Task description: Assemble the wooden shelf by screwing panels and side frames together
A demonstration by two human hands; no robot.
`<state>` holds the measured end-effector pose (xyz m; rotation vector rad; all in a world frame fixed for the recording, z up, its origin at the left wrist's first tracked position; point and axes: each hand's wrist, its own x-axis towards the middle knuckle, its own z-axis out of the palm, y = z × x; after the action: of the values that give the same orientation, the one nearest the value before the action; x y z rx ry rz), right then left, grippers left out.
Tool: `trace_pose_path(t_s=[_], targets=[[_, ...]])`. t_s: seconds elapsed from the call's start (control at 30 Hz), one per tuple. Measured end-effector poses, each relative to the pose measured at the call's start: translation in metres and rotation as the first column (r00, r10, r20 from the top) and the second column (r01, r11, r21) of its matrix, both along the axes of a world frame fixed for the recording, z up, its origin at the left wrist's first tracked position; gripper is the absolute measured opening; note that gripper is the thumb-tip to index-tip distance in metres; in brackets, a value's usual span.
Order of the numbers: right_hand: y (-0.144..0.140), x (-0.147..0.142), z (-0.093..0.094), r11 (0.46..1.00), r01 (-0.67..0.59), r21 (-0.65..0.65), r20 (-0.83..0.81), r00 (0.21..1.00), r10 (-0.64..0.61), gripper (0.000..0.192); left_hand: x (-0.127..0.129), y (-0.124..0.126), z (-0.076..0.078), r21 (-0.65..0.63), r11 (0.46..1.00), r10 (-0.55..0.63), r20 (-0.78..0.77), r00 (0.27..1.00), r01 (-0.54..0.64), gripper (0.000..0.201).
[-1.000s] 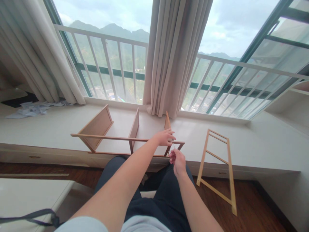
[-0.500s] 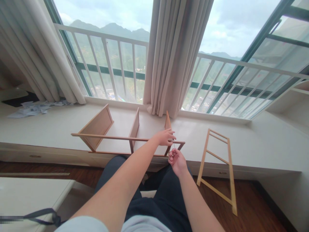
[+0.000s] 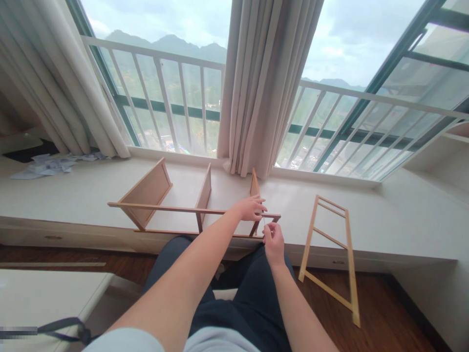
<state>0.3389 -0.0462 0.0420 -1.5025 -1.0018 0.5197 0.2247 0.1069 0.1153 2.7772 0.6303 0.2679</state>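
Note:
A brown wooden shelf frame [image 3: 176,209] lies on its side on the white window ledge, with several cross panels standing up between its rails. My left hand [image 3: 251,209] grips the frame near its right end, fingers curving over the upper rail. Just below it, my right hand [image 3: 274,239] is closed in a pinch on a thin metal rod [image 3: 264,221], which stands nearly upright against the underside of that rail. The rod's top end is hidden by the rail and my left fingers, so its exact kind does not show.
A lighter wooden ladder-like side frame [image 3: 330,238] leans on the ledge at the right, its feet on the dark floor. Crumpled white papers [image 3: 54,165] lie at the far left. Curtains [image 3: 269,88] hang behind the shelf. A white surface [image 3: 47,298] with a dark strap stands lower left.
My right hand has turned over, its back now facing up, and shifted slightly right and up around the metal rod. My left hand and the shelf frame have stayed put.

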Motion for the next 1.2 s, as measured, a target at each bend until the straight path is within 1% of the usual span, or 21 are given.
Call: trace_pose_path(t_s=[0.13, 0.33, 0.5, 0.63, 0.87, 0.97, 1.1, 1.2], targets=[[-0.004, -0.003, 0.005, 0.999, 0.028, 0.020, 0.131, 0.991, -0.030, 0.034, 0.000, 0.001, -0.001, -0.002, 1.000, -0.001, 0.005, 1.000, 0.001, 0.042], [-0.005, -0.006, 0.004, 0.999, 0.011, 0.030, 0.184, 0.983, -0.016, 0.029, 0.000, 0.002, -0.002, 0.000, 1.000, -0.007, 0.003, 1.000, 0.007, 0.042], [-0.004, -0.005, -0.002, 0.998, -0.060, 0.027, 0.164, 0.985, 0.055, 0.027, 0.000, 0.001, -0.001, -0.014, 1.000, 0.001, 0.002, 1.000, -0.001, 0.043], [-0.002, -0.005, -0.012, 0.990, -0.141, 0.019, 0.156, 0.978, 0.136, 0.027, 0.001, 0.000, 0.000, -0.015, 1.000, 0.008, -0.006, 1.000, -0.008, 0.042], [0.001, -0.005, -0.028, 0.986, -0.163, 0.027, 0.016, 0.986, 0.163, 0.032, 0.000, 0.001, -0.001, -0.011, 1.000, 0.003, 0.004, 1.000, -0.003, 0.042], [0.003, -0.005, -0.034, 0.980, -0.196, 0.043, -0.033, 0.980, 0.197, 0.034, 0.000, 0.001, -0.002, -0.012, 1.000, 0.001, 0.012, 1.000, -0.001, 0.043], [0.003, -0.005, -0.039, 0.972, -0.227, 0.058, -0.054, 0.972, 0.231, 0.036, 0.000, 0.000, -0.001, -0.013, 1.000, 0.005, 0.016, 1.000, -0.005, 0.042], [0.002, -0.007, -0.039, 0.967, -0.246, 0.062, -0.051, 0.967, 0.249, 0.035, 0.000, -0.001, 0.000, -0.011, 1.000, 0.006, 0.010, 1.000, -0.006, 0.041]])
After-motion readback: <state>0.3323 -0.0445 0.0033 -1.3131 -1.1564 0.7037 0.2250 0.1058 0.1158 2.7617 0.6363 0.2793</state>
